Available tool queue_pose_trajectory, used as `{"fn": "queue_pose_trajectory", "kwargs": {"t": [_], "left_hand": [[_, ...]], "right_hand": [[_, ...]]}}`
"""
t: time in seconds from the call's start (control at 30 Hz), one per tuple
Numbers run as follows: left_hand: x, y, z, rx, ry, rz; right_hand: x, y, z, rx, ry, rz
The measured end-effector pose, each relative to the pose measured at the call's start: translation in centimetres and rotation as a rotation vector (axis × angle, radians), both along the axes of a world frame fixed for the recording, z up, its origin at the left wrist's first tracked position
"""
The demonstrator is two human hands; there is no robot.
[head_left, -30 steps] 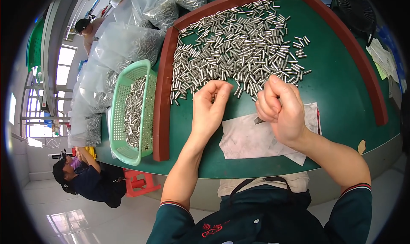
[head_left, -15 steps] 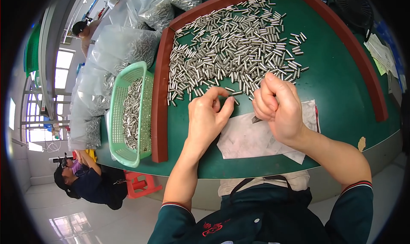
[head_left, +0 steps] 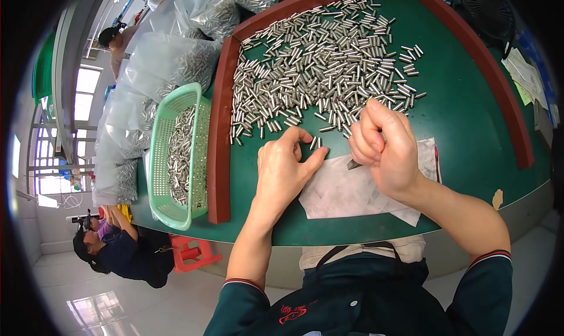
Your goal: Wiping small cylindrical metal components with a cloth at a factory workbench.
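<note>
Green felt covers the work table (head_left: 464, 118), edged by a reddish-brown raised border (head_left: 218, 159), with a wide scatter of small silver metal pins (head_left: 320, 65) spread over it. Left hand (head_left: 282, 171) rests at the near edge of the scatter, thumb and forefinger curled and closing toward a couple of loose pins (head_left: 316, 142), not clearly pinching them. Right hand (head_left: 382, 148) is a closed fist around a small dark tool (head_left: 353, 164) over a grey cloth (head_left: 352, 189). Sorting seems mid-way; picking a pin up would call for a finer pinch. Beside the table a green basket (head_left: 155, 177) holds more pins
</note>
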State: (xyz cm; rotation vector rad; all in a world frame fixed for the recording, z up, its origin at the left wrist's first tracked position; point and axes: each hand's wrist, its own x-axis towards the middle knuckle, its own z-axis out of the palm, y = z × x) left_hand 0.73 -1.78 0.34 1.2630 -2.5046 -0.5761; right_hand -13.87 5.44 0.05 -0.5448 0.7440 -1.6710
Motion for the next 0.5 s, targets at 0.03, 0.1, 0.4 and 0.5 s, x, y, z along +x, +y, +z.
{"fn": "queue_pose_trajectory", "kwargs": {"t": [0.03, 0.1, 0.4, 0.5], "left_hand": [[0.0, 0.0, -0.1, -0.008, 0.018, -0.004], [0.0, 0.0, -0.1, -0.017, 0.037, -0.008], [-0.1, 0.0, -0.6, -0.109, -0.004, -0.071], [0.2, -0.4, -1.2, -0.294, 0.046, -0.182]], "right_hand": [[0.0, 0.0, 0.1, 0.000, 0.001, 0.002], [0.0, 0.1, 0.2, -0.009, -0.001, 0.004], [-0.1, 0.1, -0.1, -0.006, -0.006, 0.003], [-0.1, -0.1, -0.1, -0.010, -0.008, 0.003]]}}
